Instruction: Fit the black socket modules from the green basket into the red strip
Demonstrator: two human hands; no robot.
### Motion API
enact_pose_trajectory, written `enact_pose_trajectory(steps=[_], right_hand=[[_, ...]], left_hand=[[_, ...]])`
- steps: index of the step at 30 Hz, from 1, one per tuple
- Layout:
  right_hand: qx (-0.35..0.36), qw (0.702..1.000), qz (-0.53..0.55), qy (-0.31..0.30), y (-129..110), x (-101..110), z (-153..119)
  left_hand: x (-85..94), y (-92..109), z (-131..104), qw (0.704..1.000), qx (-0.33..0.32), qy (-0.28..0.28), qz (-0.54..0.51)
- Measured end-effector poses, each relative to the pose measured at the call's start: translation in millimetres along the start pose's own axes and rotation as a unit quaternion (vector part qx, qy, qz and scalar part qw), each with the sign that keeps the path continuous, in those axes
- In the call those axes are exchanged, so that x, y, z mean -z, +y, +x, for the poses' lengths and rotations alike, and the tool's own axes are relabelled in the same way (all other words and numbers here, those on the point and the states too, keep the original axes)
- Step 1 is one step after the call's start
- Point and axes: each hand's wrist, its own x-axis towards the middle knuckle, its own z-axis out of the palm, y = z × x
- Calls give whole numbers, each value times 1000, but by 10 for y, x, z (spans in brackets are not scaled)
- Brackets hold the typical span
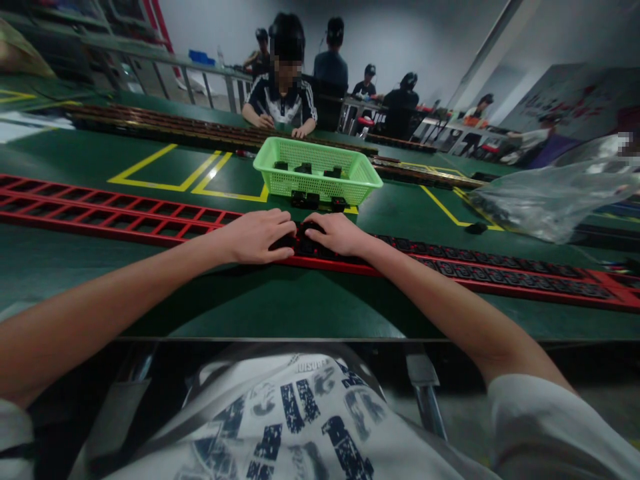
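Note:
A long red frame [165, 227] with two rows of square openings lies across the green table. Right of my hands its openings hold small black square parts [455, 270], while those further left are bare. My left hand [257, 237] curls its thumb and fingers around a black part [284, 244] at the frame. Close beside it, my right hand [340, 235] has bent fingers on another black part [307, 245] in the frame. The fingers partly hide both parts. Behind my hands stands a light green basket [320, 157] with a few black parts inside.
More black parts [306, 199] lie in front of the basket. A clear plastic bag [550, 193] sits at the right. Long brown strips [165, 127] run across the table's far side, where a person [283, 100] sits writing. Other people are at tables farther back.

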Motion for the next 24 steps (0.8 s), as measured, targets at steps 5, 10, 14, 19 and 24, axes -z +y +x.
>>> enact_pose_trajectory(steps=[5,10,14,19,24], right_hand=[[0,1000,6,1,-4,0,-3],[1,1000,2,5,8,-9,3],[-1,1000,3,-3,7,-2,2],[0,1000,9,2,6,3,-4],[-7,1000,8,-2,-2,7,-4]], left_hand=[[17,-57,-14,999,-4,17,-30],[-30,-193,-17,995,62,35,-69],[-105,-246,-3,987,104,-75,-93],[-163,-241,5,990,96,-77,-74],[-202,-267,10,992,86,-64,-63]])
